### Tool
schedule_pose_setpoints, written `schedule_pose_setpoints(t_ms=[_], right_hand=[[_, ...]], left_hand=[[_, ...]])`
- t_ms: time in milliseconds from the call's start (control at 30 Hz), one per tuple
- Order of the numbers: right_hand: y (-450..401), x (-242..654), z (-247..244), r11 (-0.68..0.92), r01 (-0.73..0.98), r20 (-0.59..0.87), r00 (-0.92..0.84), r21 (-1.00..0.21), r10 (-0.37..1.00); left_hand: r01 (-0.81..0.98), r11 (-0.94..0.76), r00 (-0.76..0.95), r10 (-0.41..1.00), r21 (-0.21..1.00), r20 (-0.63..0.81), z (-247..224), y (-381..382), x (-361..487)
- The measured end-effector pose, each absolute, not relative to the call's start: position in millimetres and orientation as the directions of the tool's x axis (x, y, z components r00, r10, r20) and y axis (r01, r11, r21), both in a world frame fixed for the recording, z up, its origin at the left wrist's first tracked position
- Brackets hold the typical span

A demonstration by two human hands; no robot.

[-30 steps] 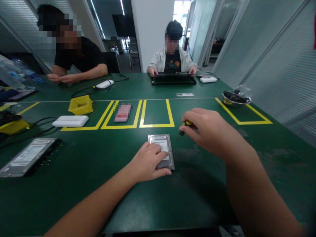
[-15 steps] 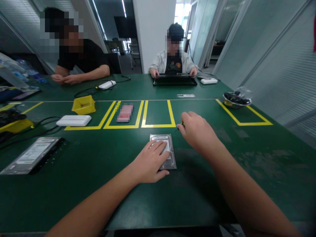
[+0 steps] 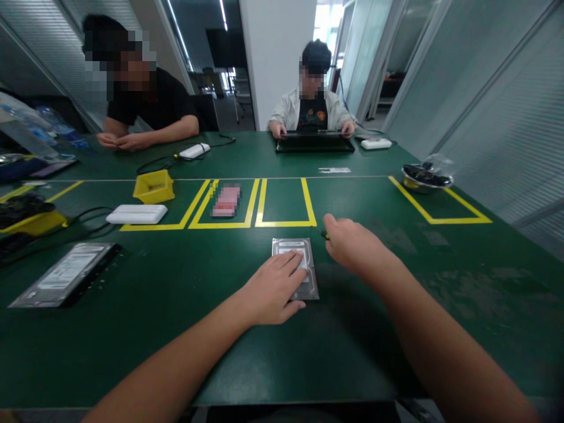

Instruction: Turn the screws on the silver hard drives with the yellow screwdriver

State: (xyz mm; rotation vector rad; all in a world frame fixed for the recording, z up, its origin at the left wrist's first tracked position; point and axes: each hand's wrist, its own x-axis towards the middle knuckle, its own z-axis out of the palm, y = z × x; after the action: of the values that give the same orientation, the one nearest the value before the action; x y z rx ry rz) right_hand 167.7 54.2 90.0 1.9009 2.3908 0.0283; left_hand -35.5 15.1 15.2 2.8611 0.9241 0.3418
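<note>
A silver hard drive (image 3: pixel 311 275) lies flat on the green table (image 3: pixel 167 352), with its label partly covered. My left hand (image 3: pixel 277 288) rests on its left and middle part, fingers spread and thumb at the near edge. To the right of the drive and a little above the table, my right hand (image 3: pixel 352 242) is closed round a small tool (image 3: pixel 325 235). Only a bit of yellow and black shows of that tool; the rest is hidden in the fingers.
A second hard drive (image 3: pixel 66 275) lies at the left. Beyond are a white power strip (image 3: pixel 137 214), a yellow bin (image 3: pixel 154 189), taped outlines and a metal bowl (image 3: pixel 428 184). Two people sit opposite; one holds a black panel (image 3: pixel 315 143).
My right hand has turned slightly and sits a little lower. The whole view has shifted slightly. My left hand stays on the drive.
</note>
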Motion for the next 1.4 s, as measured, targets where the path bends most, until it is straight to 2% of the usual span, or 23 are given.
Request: schedule_pose_setpoints(t_ms=[167,333,900,1233,1400], right_hand=[[47.6,178.4,75.9,0.25,0.967,-0.16,-0.24,0.043,0.957],[38.1,189.0,60.0,0.246,0.969,-0.188,-0.242,0.001,0.952],[34.7,210.7,30.9,0.222,0.961,-0.116,-0.242,-0.164,0.963],[37.1,214.6,23.7,0.189,0.972,-0.037,-0.196,-0.139,0.98],[37.5,214.7,22.5,0.209,0.961,-0.025,-0.217,-0.183,0.976]], left_hand=[[0.572,-0.8,0.781,0.598,0.181,0.178,15.7,14.4,-35.0],[0.586,-0.794,0.777,0.607,0.162,0.167,16.9,13.4,-33.7],[0.612,-0.768,0.752,0.639,0.187,0.163,14.4,12.2,-30.4],[0.606,-0.774,0.757,0.632,0.182,0.168,10.5,14.7,-29.4],[0.605,-0.772,0.755,0.634,0.195,0.168,10.6,15.1,-28.7]])
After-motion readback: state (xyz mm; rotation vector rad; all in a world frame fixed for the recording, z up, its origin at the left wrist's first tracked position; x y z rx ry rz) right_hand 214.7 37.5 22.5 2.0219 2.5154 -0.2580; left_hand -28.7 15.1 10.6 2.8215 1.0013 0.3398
